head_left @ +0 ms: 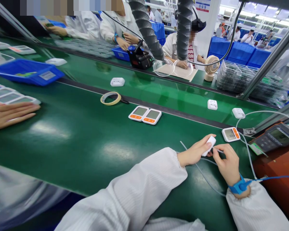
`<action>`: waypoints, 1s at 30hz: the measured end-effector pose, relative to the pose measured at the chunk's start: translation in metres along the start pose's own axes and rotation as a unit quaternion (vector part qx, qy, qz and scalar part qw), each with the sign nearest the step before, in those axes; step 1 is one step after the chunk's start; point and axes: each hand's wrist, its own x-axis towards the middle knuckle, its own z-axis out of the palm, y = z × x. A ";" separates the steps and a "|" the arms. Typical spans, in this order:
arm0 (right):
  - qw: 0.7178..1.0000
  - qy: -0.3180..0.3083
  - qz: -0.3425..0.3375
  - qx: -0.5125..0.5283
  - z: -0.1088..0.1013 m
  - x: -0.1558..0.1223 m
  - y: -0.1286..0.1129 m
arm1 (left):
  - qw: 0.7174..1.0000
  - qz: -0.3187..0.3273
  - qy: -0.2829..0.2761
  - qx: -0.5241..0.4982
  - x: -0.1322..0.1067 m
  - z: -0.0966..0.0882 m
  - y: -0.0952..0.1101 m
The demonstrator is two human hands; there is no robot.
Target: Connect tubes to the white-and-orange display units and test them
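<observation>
My left hand (195, 152) grips a small white device (209, 145) just above the green belt (86, 141). My right hand (227, 163), with a blue wrist strap (239, 186), pinches the end of a thin clear tube (207, 179) at the device's right side. The tube trails over the belt toward me. A white and orange monitor unit (230, 134) lies just beyond my hands. Two more such units (145, 115) lie side by side farther left.
A tape roll (110, 98), small white devices (117, 81) and a blue tray (26, 71) sit on the belt. A meter (274, 137) rests on an orange box at right. A co-worker's hand (12, 114) lies flat at left. People in white coats work across the line.
</observation>
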 end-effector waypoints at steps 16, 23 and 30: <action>1.000 -0.003 0.000 0.003 0.000 0.000 0.000 | 0.999 0.007 -0.016 0.035 -0.001 -0.002 -0.003; 1.000 -0.009 -0.020 0.007 0.000 0.001 -0.001 | 0.995 0.022 -0.033 0.089 -0.003 -0.003 -0.001; 0.996 -0.012 -0.072 -0.043 -0.003 0.000 -0.002 | 0.986 0.031 -0.040 0.157 -0.003 -0.003 0.003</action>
